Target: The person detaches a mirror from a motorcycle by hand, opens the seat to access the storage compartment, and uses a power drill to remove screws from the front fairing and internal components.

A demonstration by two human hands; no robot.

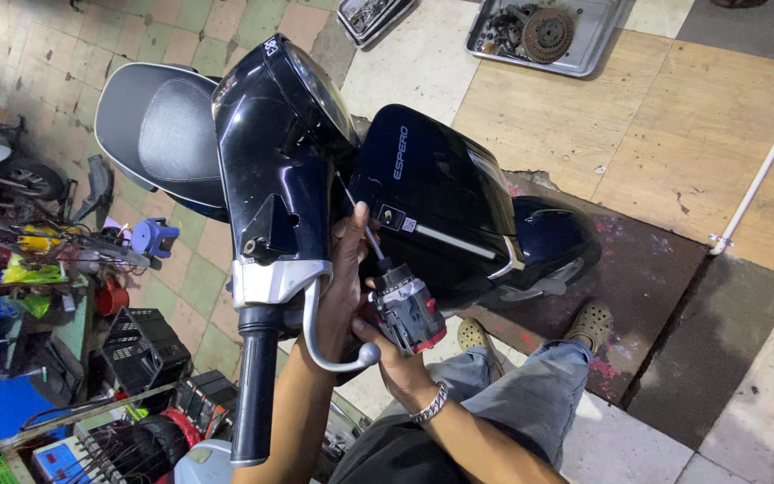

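Note:
A black scooter fills the middle of the view, with a glossy handlebar cover (266, 152) and headlight (320, 90). My right hand (398, 360), wearing a metal bracelet, grips a grey and red cordless drill (409, 309). The drill's long bit (357, 213) points into the handlebar cover below the headlight. My left hand (347, 269) rests against the cover, thumb up beside the bit. A silver brake lever (315, 336) and black handgrip (255, 394) sit just left of my left forearm.
The scooter's dark blue front panel (441, 193) and fender (553, 242) lie to the right, its seat (159, 125) to the left. My clog-clad feet (591, 323) stand on tiled floor. Metal trays of parts (584, 40), a white pipe (763, 170), a black crate (141, 345) and a blue stool (154, 237) surround it.

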